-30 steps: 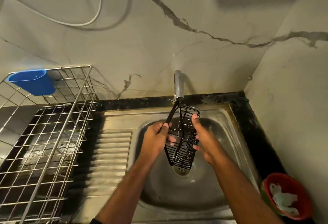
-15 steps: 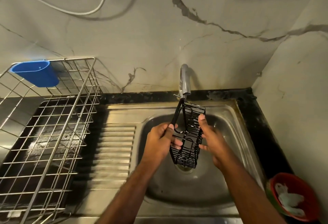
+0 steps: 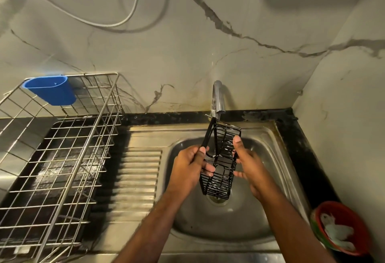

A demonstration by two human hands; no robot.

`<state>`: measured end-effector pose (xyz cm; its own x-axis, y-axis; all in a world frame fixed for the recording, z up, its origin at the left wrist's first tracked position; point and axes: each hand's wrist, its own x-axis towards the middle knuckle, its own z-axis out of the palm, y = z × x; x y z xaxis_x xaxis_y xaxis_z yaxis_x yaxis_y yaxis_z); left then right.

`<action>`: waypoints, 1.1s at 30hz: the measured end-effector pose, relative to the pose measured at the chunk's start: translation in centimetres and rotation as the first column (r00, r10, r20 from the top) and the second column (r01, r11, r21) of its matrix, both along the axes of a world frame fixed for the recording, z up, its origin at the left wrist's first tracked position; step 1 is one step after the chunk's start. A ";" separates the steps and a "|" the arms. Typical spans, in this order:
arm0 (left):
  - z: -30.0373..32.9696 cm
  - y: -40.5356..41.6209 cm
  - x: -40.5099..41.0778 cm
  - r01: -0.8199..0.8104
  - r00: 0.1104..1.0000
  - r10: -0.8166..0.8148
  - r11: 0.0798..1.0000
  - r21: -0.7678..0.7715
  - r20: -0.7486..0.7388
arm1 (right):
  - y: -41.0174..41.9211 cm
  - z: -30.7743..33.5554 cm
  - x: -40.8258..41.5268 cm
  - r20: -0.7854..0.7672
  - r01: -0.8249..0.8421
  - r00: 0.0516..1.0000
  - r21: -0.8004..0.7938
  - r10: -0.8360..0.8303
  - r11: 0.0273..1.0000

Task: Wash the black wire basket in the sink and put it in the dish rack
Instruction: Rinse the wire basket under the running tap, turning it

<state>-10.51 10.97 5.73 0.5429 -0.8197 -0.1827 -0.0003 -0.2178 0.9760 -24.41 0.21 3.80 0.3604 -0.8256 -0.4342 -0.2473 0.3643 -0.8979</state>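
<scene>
Black wire basket (image 3: pixel 221 158) held upright over the sink (image 3: pixel 268 137) beneath the tap (image 3: pixel 217 98); left hand (image 3: pixel 190 166) grips its looped handle, right hand (image 3: pixel 249 166) clasps its side; dish rack (image 3: pixel 62 148) stands at left

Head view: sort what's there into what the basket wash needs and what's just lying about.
Needed: basket, held by the left hand and right hand; sink; tap; dish rack.

Lying about: blue cup on the rack's rim; red bowl with something white inside; white cable on the wall.
</scene>
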 end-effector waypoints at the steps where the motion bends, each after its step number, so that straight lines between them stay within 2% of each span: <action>1: 0.0 0.1 0.0 0.000 1.000 0.000 1.000 -0.001 -0.004 | 0.0 0.0 0.0 -0.002 0.005 1.000 0.001 -0.005 1.000; 7: 0.0 0.0 0.0 -0.007 1.000 0.007 1.000 -0.012 -0.027 | -0.1 -0.3 0.1 -0.009 0.009 1.000 -0.002 -0.009 1.000; 14: -0.2 0.3 0.3 0.002 1.000 -0.002 1.000 -0.016 0.021 | -0.6 -1.4 0.5 0.029 -0.039 0.999 -0.011 0.039 0.999; 22: 0.8 0.4 0.2 0.027 0.998 -0.026 0.999 -0.018 0.053 | -1.0 -2.0 0.5 0.057 -0.021 0.998 -0.005 0.021 1.000; 33: 0.7 0.3 0.5 0.022 0.999 -0.021 1.000 -0.021 0.050 | -1.2 -2.3 0.9 0.068 -0.029 0.997 -0.019 0.031 0.999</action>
